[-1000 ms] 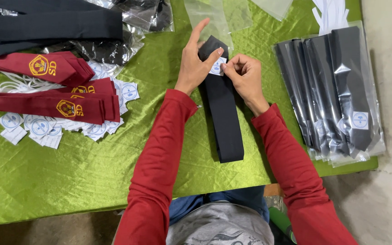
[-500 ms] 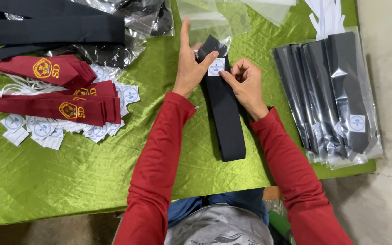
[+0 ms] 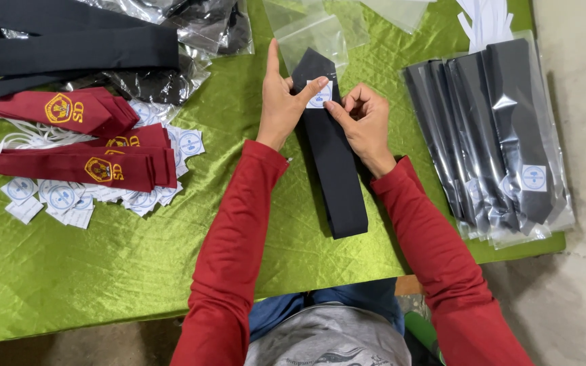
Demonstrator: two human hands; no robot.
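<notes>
Black tie (image 3: pixel 334 169) lies flat on crinkled green cloth (image 3: pixel 137 257), its tip half hidden by hands; left hand (image 3: pixel 283 102) and right hand (image 3: pixel 364 122) pinch a small white label (image 3: pixel 319 95); print unreadable.

green-clothed table (image 3: pixel 103 271), pale concrete floor (image 3: pixel 584 285)

Even, bright diffuse light; sharp focus throughout; glare on plastic sleeves (image 3: pixel 503 135) right of the hands; soft shadows.

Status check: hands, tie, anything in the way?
Both hands, left and right, pinch small white label on black tie. Tie flat on green cloth. Nothing blocking.
</notes>
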